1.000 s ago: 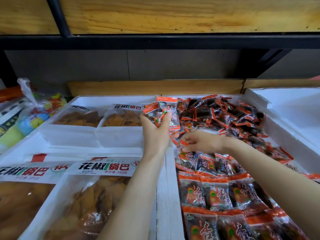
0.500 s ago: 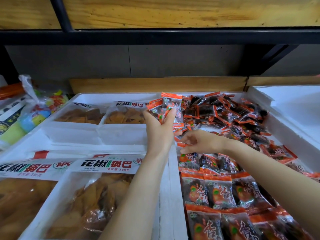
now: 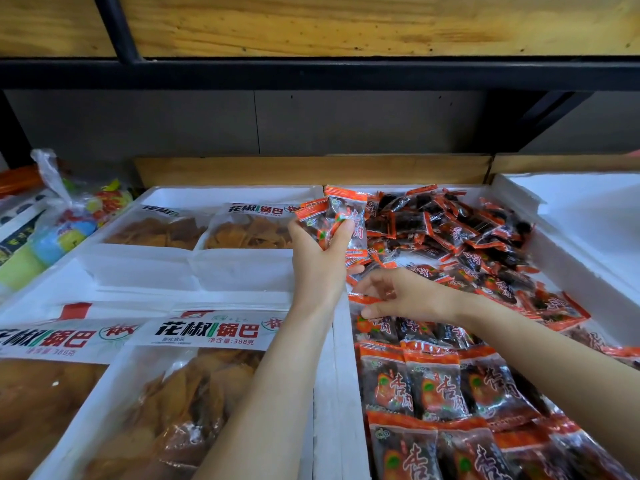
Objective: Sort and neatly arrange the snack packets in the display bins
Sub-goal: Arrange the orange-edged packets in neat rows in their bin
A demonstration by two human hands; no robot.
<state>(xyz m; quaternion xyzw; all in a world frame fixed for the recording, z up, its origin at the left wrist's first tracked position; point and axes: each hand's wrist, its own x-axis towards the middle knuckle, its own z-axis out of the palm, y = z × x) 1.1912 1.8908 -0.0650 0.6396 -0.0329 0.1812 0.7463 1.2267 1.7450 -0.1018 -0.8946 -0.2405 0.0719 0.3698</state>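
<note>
My left hand (image 3: 320,258) is raised over the divider and grips a small bunch of orange-edged snack packets (image 3: 337,216). My right hand (image 3: 398,294) reaches into the right white foam bin (image 3: 568,268) and pinches the edge of one orange packet (image 3: 363,299) lying there. Behind it, at the bin's far end, loose packets (image 3: 450,230) lie in a jumbled heap. Nearer to me, packets (image 3: 433,386) lie in tidy overlapping rows.
The left foam bins (image 3: 239,268) hold large clear bags of brown crisps (image 3: 173,403) with printed labels. A plastic bag of colourful items (image 3: 65,220) sits at the far left. Another white foam bin (image 3: 588,202) stands at the right. A black-framed wooden shelf (image 3: 311,71) hangs overhead.
My left hand has stayed raised with its bunch of packets. My right hand has opened its fingers a little and taken hold of a packet's edge near the divider.
</note>
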